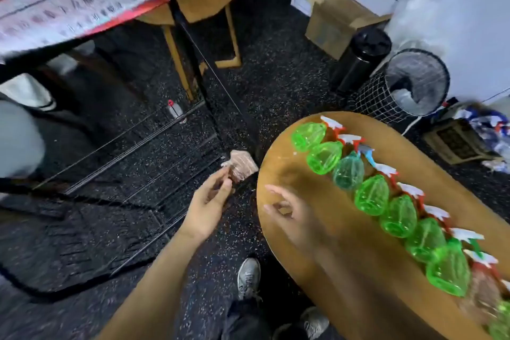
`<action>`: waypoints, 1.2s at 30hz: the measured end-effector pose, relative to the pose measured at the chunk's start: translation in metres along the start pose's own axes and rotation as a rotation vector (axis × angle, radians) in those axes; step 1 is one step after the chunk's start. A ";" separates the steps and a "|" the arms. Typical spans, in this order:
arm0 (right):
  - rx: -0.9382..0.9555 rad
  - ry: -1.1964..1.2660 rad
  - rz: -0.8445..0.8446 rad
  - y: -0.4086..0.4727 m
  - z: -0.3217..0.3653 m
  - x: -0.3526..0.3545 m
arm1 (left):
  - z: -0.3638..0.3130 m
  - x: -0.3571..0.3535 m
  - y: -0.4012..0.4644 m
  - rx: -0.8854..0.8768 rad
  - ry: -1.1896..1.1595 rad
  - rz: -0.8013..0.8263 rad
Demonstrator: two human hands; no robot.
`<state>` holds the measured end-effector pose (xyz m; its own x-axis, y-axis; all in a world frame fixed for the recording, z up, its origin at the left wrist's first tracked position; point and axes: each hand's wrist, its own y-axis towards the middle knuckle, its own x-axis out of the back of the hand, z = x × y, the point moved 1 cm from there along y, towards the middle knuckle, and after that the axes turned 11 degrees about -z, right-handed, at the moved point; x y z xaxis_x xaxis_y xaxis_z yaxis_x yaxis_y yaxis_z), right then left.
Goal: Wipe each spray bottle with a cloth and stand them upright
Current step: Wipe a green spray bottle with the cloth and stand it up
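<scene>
Dark speckled floor point(276, 77), wooden table point(317, 229) at right. My left hand point(207, 207) hovers off the table edge, fingers loosely curled, touching a pinkish cloth point(241, 165); can't tell if it's gripped. Right hand point(289, 210), blurred, fingers spread, holds nothing. Green spray bottles point(372, 196) stand in a touching row.
</scene>
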<state>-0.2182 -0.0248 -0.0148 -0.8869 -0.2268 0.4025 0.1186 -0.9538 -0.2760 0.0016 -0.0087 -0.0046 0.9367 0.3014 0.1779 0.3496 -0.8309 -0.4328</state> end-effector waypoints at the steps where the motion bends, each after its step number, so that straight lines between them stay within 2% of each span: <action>1: 0.011 0.025 -0.003 0.011 0.002 -0.008 | 0.001 0.000 0.008 0.008 -0.027 0.001; 3: 0.041 -0.020 -0.004 0.031 0.003 -0.020 | 0.000 0.001 0.020 0.020 -0.023 0.010; 9: -0.016 -0.188 0.155 0.070 -0.016 -0.046 | 0.015 -0.004 0.040 0.054 -0.051 0.030; 13: -0.047 -0.091 0.084 0.071 -0.013 -0.049 | 0.019 0.000 0.041 0.071 -0.083 0.056; 17: 0.077 0.010 -0.062 0.058 -0.007 -0.035 | 0.007 0.003 0.033 0.038 -0.104 0.003; 20: 0.178 0.018 -0.120 0.041 0.000 -0.013 | -0.010 -0.003 0.020 -0.047 -0.084 -0.007; 22: 0.227 0.030 -0.157 0.028 0.004 0.004 | -0.020 -0.013 0.010 -0.164 -0.035 0.023; 27: 0.266 0.039 -0.310 -0.014 -0.014 0.060 | -0.028 -0.074 -0.026 -0.552 0.210 0.143; 31: 0.204 -0.014 -0.402 -0.054 -0.067 0.110 | 0.001 -0.156 -0.062 -0.507 0.275 0.369; 36: 0.170 0.031 -0.562 -0.091 -0.159 0.167 | 0.076 -0.251 -0.083 -0.429 0.219 0.632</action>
<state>-0.4483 0.0557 -0.0614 -0.8466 0.3267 0.4202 -0.3060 -0.9447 0.1179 -0.2613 0.0201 -0.0809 0.9150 -0.3495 0.2016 -0.3264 -0.9349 -0.1394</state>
